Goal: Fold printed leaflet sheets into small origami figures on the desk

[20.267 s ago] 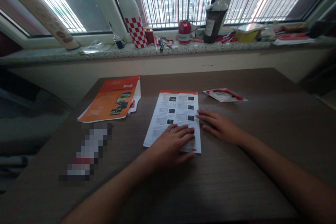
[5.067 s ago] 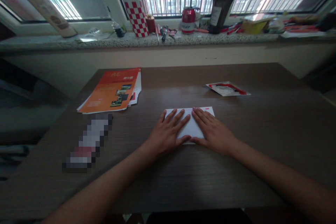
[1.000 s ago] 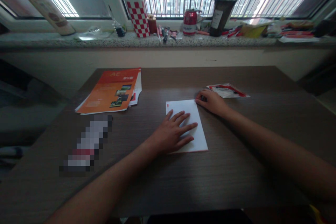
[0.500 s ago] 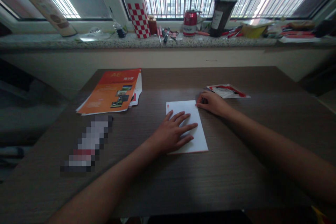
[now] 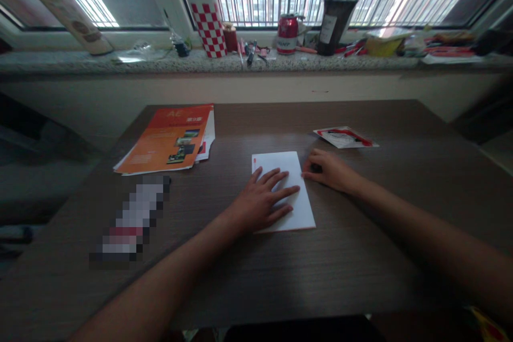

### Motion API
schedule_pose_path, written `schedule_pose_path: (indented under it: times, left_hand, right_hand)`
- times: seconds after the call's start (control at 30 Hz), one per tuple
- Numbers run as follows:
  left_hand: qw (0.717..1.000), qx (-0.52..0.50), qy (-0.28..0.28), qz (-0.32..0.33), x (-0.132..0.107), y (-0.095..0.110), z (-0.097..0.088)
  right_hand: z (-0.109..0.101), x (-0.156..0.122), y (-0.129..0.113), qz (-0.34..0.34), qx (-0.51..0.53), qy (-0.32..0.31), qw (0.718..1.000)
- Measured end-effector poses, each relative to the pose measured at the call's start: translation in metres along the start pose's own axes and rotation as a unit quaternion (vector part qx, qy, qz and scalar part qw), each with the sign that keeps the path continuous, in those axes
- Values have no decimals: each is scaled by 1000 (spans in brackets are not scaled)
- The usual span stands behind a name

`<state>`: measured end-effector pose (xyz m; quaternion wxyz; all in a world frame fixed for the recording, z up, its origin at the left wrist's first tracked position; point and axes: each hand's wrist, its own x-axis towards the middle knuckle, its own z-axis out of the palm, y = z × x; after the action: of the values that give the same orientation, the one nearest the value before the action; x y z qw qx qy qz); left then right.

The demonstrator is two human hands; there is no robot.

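A white sheet or envelope (image 5: 301, 214) with a small red mark at its top left corner lies on the brown table. My left hand (image 5: 266, 200) rests flat on it, fingers spread. At the sheet's right edge is my right hand (image 5: 326, 170), its fingers curled together and their tips touching or very near that edge. A dark spot shows inside the curl; whether it is an object or shadow is unclear. Beyond my right hand lies a flat packet (image 5: 344, 138) with red and black markings.
Orange booklets (image 5: 164, 141) lie at the table's back left, with a blurred-out object (image 5: 130, 219) in front. On the granite sill (image 5: 132, 67) stand a checkered white bottle (image 5: 208, 29), a red can (image 5: 287, 35) and a dark cup (image 5: 336, 21), with several small items around.
My right hand has slid along the sheet's right edge, from near its top corner a little toward me. My left hand stays spread on the sheet. The view has shifted slightly.
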<state>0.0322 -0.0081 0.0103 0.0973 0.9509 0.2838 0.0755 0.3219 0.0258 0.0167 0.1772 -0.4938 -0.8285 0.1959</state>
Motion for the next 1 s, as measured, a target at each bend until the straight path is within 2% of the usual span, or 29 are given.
schedule_pose_path:
  times: [0.23, 0.5, 0.7, 1.0]
  left_hand:
    - [1000, -3, 2, -2, 0, 0, -1]
    - [1000, -16, 9, 1, 1, -1, 1]
    - [1000, -7, -1, -2, 1, 1, -1]
    - [1000, -3, 0, -3, 1, 0, 1]
  right_hand:
    - [1, -13, -9, -7, 21, -12, 1000]
    - [2, -14, -6, -15, 27, -28, 999]
    - [2, -11, -9, 15, 21, -16, 1000]
    - [2, -16, -10, -19, 26, -50, 998]
